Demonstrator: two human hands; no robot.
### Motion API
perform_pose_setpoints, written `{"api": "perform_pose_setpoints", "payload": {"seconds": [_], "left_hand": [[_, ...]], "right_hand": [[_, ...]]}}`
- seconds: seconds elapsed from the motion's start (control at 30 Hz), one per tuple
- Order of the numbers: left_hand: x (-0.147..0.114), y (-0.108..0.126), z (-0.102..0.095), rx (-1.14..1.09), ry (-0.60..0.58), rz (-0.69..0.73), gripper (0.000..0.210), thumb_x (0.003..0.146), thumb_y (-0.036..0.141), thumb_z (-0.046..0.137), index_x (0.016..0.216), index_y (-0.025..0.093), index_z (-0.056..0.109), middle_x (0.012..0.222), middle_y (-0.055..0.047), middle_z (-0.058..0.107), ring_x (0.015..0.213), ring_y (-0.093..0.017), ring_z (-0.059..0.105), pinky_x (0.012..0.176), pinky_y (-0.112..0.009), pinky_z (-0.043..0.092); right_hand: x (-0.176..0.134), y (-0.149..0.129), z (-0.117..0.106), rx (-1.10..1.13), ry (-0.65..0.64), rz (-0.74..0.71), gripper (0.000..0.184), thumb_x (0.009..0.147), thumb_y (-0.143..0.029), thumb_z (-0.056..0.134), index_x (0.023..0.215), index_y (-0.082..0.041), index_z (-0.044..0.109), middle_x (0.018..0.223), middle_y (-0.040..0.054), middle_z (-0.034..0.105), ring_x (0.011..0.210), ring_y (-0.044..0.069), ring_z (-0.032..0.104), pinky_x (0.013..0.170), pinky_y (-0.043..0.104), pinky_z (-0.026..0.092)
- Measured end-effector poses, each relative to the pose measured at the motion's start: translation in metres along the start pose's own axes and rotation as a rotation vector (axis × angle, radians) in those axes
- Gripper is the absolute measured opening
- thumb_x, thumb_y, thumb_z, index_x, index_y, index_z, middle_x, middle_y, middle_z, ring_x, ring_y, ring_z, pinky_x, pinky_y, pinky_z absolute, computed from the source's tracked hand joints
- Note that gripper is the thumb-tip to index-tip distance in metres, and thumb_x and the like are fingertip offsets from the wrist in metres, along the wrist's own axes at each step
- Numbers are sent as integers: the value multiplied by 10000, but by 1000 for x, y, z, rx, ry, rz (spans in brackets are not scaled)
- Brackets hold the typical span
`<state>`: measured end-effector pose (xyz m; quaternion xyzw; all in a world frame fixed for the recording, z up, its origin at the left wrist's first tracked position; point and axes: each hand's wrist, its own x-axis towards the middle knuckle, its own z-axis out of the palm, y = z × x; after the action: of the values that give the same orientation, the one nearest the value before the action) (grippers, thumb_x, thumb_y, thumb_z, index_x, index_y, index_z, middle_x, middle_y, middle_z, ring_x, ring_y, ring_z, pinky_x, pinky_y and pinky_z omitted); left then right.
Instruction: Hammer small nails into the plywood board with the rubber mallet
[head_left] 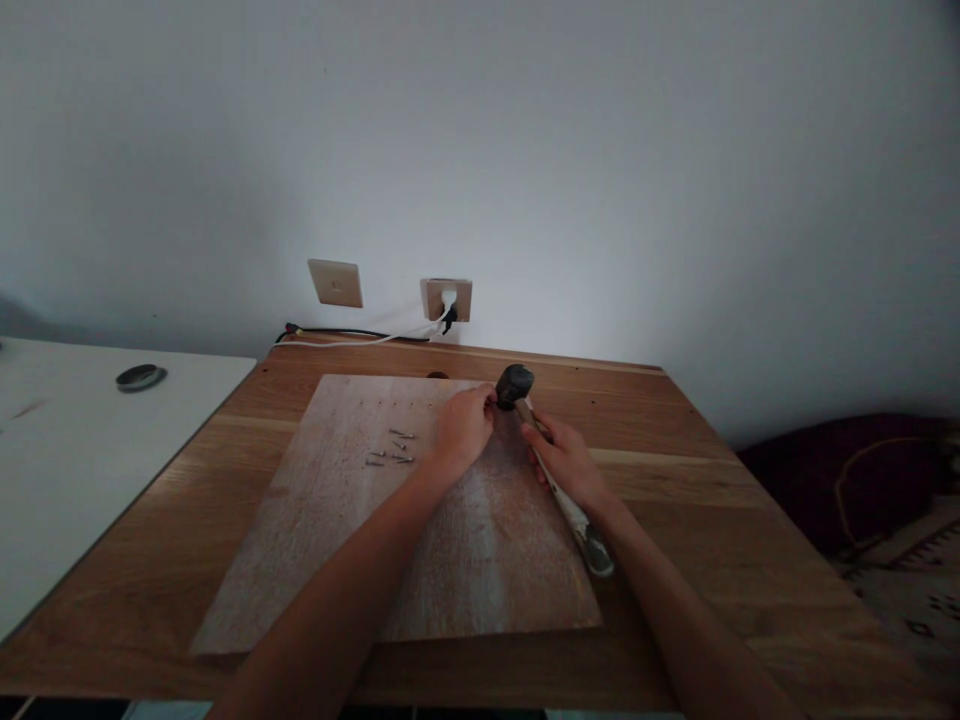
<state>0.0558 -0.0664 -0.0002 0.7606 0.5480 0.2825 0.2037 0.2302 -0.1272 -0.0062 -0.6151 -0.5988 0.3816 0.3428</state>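
Note:
My right hand (564, 455) is wrapped round the handle of a hammer (555, 482). Its dark head (514, 386) is up near the far right corner of a worn wooden board (450, 570). Just left of the hammer head, my left hand (466, 422) rests at the board's far edge with thumb and fingertips pinched together. What the pinch holds is too small and too hidden to make out. Several loose screws or nails (401, 447) lie on the board to the left of my left hand. A row of small marks (394, 403) runs along the board's far side.
The board lies on a wooden table (675, 520) against a wall. Behind are a socket (459, 298) with a white plug and cables (360, 342), and a wall plate (335, 283). A white surface (60, 470) at left bears a round dark lid (140, 377). Dark fabric (825, 480) is at right.

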Motion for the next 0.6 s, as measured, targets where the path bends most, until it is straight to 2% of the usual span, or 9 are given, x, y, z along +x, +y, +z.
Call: {"api": "perform_pose_setpoints", "payload": {"seconds": [0.2, 0.43, 0.6], "left_hand": [[0, -2, 6, -6, 36, 11, 225, 917, 73, 582, 1033, 207, 721, 1062, -66, 764, 975, -201, 715, 905, -308, 531], [2, -7, 9, -70, 21, -74, 303, 911, 81, 624, 1177, 225, 640, 1038, -52, 784, 938, -197, 733, 871, -317, 536], [2, -7, 9, -111, 32, -88, 267, 896, 84, 651, 1133, 205, 638, 1089, -61, 778, 928, -185, 732, 865, -313, 535]], "right_hand": [[0, -4, -1, 6, 3, -12, 356, 922, -474, 522, 1105, -191, 636, 599, -52, 565, 362, 126, 518, 357, 223, 415], [-5, -21, -3, 99, 18, 25, 312, 869, -487, 507, 933, -203, 618, 581, -50, 561, 372, 118, 491, 353, 224, 397], [-11, -31, -3, 178, 39, 34, 318, 835, -521, 542, 903, -213, 584, 580, -48, 559, 382, 124, 486, 352, 237, 394]]}}
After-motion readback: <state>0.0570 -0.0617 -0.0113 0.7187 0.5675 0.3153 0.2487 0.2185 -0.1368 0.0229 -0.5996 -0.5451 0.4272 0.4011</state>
